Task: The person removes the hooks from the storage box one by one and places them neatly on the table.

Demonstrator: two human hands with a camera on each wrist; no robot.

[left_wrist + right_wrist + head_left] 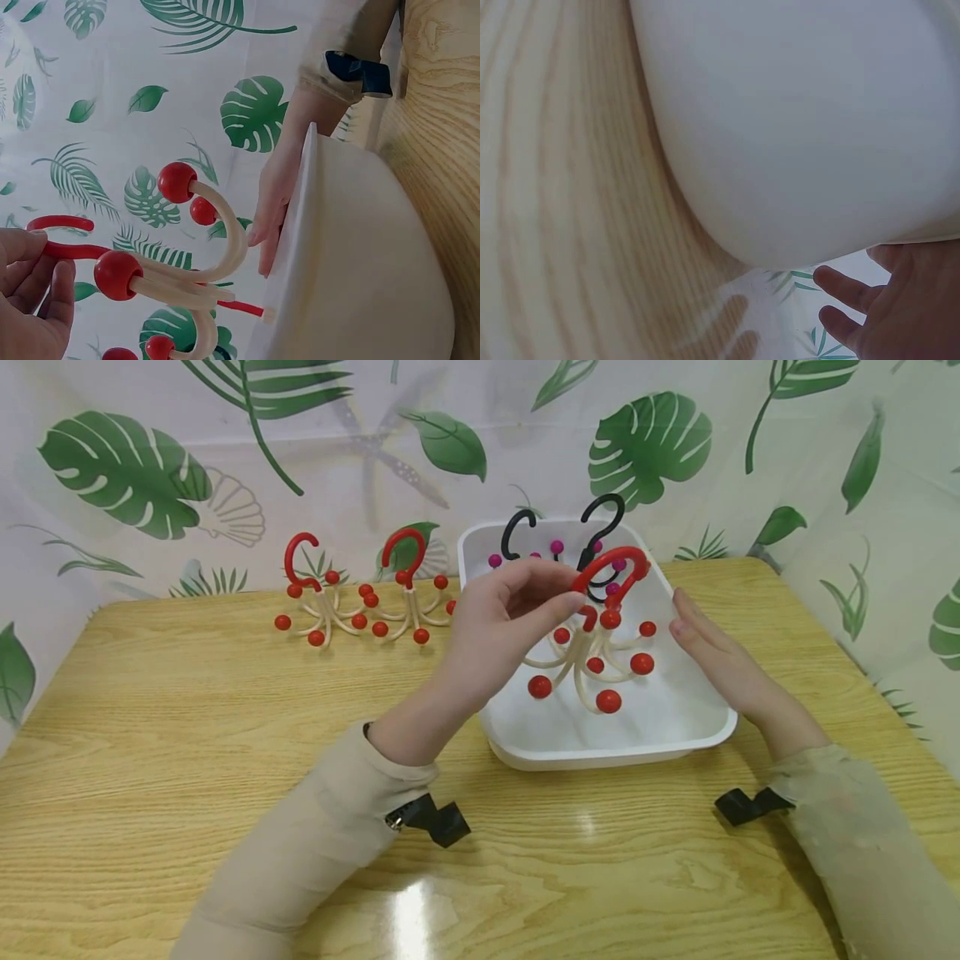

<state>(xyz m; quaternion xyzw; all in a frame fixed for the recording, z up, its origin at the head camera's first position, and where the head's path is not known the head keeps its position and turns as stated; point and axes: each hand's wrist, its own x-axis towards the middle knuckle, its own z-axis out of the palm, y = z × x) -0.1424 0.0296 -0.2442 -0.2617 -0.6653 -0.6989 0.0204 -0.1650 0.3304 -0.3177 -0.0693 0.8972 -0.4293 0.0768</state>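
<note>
My left hand (487, 635) pinches the red hook of a small multi-arm hanger (609, 702), which has curved cream arms tipped with red balls. It hangs over the white plastic basin (600, 753). Just behind it in the head view, a similar red-hooked hanger (641, 664) overlaps it. In the left wrist view the held hanger (118, 275) tilts sideways below the fingertips. My right hand (716, 664) rests along the basin's right rim with straight fingers; the right wrist view shows that hand (907, 307) beside the basin's outer wall.
At the basin's far end are two black-hooked hangers (603, 510) with magenta balls. Left of the basin, at the back of the wooden table (187, 735), stand two more red-hooked hangers (321, 606). A leaf-print sheet (525, 443) covers the wall behind.
</note>
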